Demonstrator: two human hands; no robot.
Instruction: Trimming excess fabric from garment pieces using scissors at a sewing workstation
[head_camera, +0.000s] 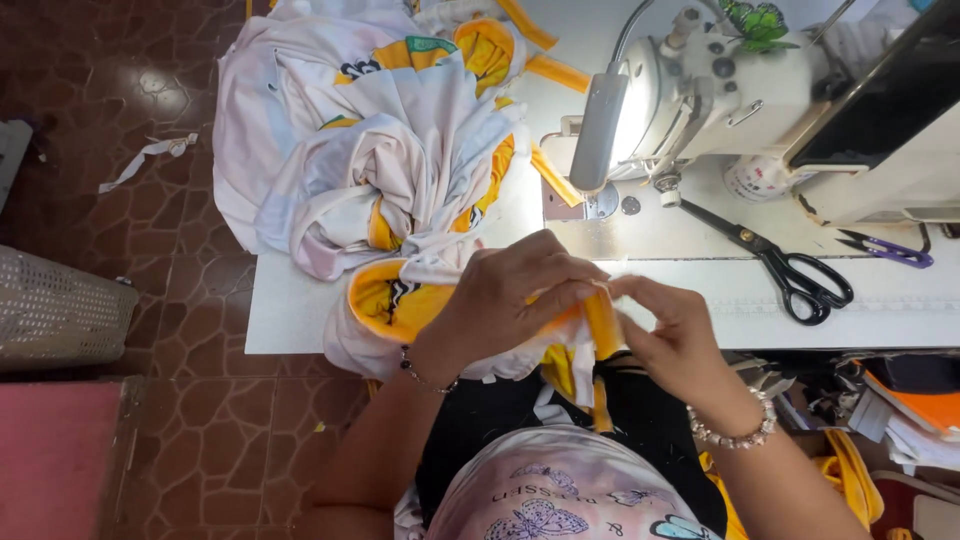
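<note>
My left hand (515, 295) and my right hand (672, 335) meet at the table's near edge, both pinching a yellow fabric strip (602, 325) joined to a white garment piece with yellow trim (385, 300). The strip hangs down between my hands toward my lap. A heap of white and yellow garments (370, 140) lies on the table beyond my left hand. The white sewing machine (720, 90) stands just beyond my right hand, with its lamp lit.
Black scissors (790, 270) and small purple snips (890, 250) lie on the white table (290, 310) right of the machine. A pale mesh basket (55, 310) stands on the brown tiled floor at left. Yellow strips (555, 70) lie on the table at the back.
</note>
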